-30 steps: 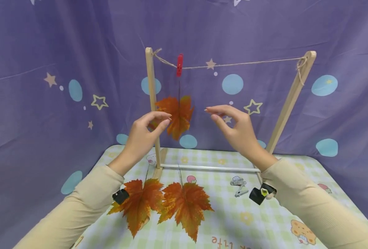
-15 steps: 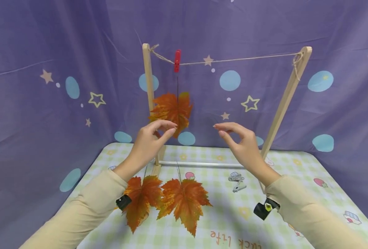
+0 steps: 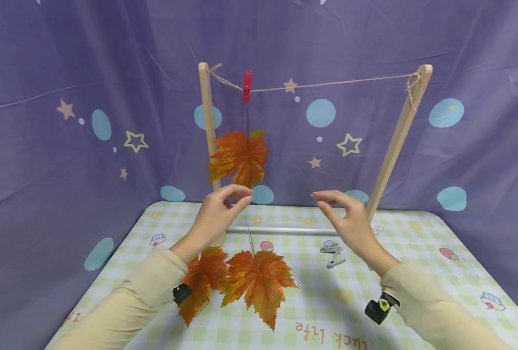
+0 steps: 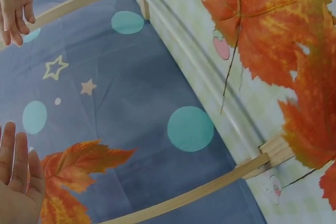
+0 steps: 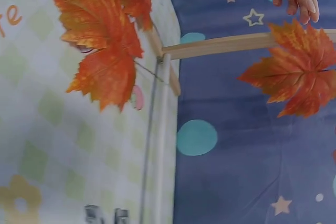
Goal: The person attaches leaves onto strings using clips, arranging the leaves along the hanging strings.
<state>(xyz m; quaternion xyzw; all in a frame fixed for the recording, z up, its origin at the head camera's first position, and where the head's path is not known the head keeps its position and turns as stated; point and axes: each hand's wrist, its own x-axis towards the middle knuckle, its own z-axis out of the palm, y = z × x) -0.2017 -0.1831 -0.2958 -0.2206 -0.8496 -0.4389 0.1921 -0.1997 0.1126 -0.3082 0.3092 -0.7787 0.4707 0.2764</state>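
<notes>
My left hand is in the air just below a hanging orange maple leaf, its fingers loosely bent and holding nothing. That leaf hangs by its stem from a red clothespin clipped on a twine line. To the right, my right hand hovers with bent fingers and nothing in them, near the frame's right post. On the table lie two more maple leaves, a left leaf, partly hidden by my left wrist, and a middle leaf. Grey clothespins lie right of them.
A wooden frame's left post and right post carry the twine. A white rod joins them low down. The table has a checked cloth; a purple curtain hangs behind.
Both hands have come down away from the line, both shifting a little right. The hanging leaf stays on the red clothespin; the view has shifted slightly.
</notes>
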